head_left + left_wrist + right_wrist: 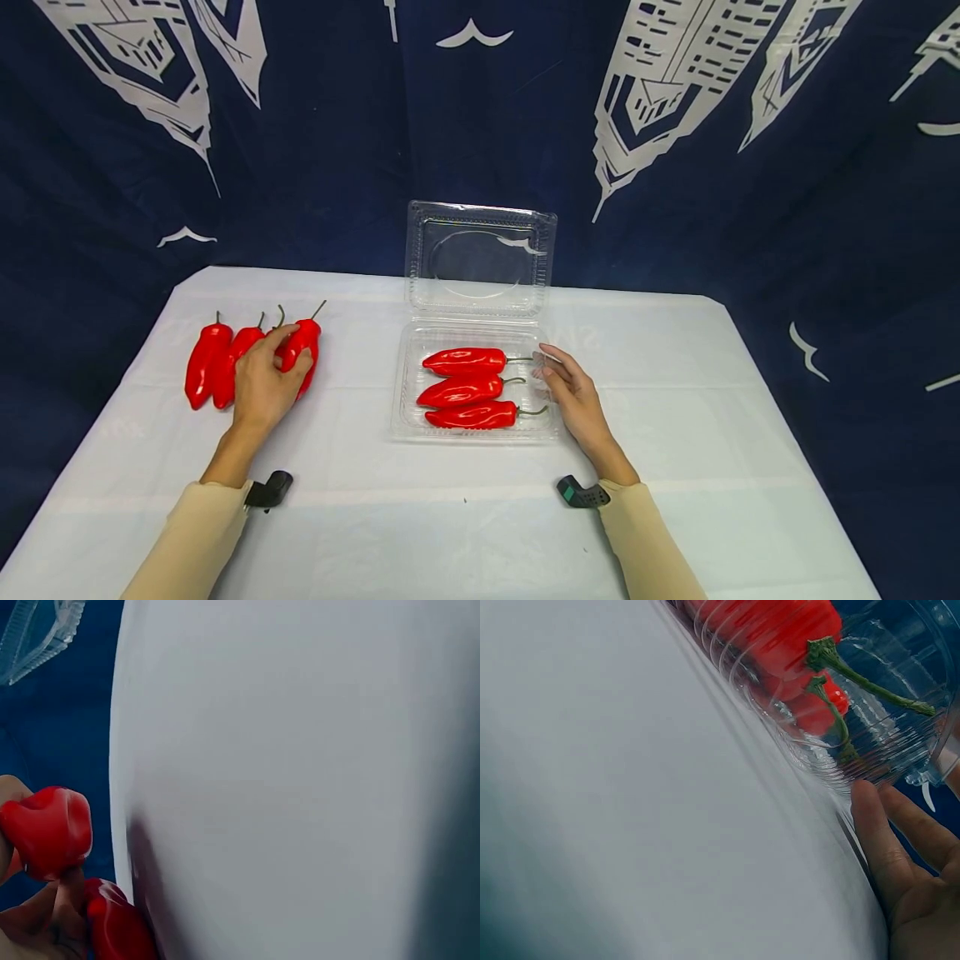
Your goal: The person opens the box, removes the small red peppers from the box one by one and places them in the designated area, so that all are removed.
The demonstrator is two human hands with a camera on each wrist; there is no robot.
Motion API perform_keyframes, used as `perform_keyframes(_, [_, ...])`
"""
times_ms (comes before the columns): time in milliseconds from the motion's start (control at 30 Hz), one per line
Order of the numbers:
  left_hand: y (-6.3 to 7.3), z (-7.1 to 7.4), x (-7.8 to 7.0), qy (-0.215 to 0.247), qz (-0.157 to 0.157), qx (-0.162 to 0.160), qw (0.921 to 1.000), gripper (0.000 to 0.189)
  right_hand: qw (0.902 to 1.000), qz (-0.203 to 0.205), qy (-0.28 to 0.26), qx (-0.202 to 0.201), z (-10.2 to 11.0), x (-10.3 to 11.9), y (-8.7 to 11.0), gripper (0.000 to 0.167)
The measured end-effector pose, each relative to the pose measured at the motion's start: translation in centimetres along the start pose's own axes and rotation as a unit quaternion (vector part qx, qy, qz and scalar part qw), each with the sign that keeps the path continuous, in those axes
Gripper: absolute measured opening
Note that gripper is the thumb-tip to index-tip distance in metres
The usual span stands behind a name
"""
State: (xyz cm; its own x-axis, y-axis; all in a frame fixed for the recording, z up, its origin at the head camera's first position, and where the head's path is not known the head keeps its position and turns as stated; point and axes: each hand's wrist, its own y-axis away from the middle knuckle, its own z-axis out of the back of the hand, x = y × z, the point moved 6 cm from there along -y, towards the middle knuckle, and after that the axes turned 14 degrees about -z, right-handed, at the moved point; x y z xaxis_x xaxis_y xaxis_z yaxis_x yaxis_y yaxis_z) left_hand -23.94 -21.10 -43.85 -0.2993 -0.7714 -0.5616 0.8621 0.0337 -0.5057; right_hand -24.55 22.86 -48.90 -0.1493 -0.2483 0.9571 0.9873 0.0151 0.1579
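Note:
My left hand (268,379) pinches a glossy red pepper (304,340) with a green stem, at the left of the table. Beside it lie several more red peppers, one of them mostly hidden by the hand. The held pepper (52,832) shows between finger and thumb in the left wrist view. A clear plastic clamshell box (405,400) stands open at the middle, with three red peppers (467,390) lying side by side in its base. At its right wall is my right hand (581,408), its straight fingers (874,832) touching the plastic.
The box's clear lid (480,250) stands up at the back. A white cloth covers the table (465,533). Behind it hangs a dark blue curtain (337,167) with white printed buildings. Black devices (270,490) are strapped to both wrists.

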Motion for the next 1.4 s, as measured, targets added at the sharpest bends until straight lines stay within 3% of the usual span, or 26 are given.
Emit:
perform_keyframes(233, [0.1, -0.4, 0.3, -0.004, -0.006, -0.001, 1.0, 0.045, 1.0, -0.005, -0.002, -0.001, 0.0, 0.0, 0.0, 0.041])
perform_keyframes(967, [0.3, -1.4, 0.2, -0.054, 0.01, 0.093, 0.9941, 0.052, 1.0, 0.002, -0.001, 0.003, 0.0, -0.1, 0.0, 0.042])
perform_keyframes(1167, [0.5, -1.0, 0.4, -0.069, 0.025, 0.098, 0.9925, 0.051, 1.0, 0.002, 0.0, 0.003, -0.1, 0.0, -0.1, 0.042])
perform_keyframes(1400, [0.6, -0.6, 0.2, -0.064, 0.02, 0.088, 0.9939, 0.049, 1.0, 0.002, 0.003, 0.0, 0.0, -0.1, -0.1, 0.043])
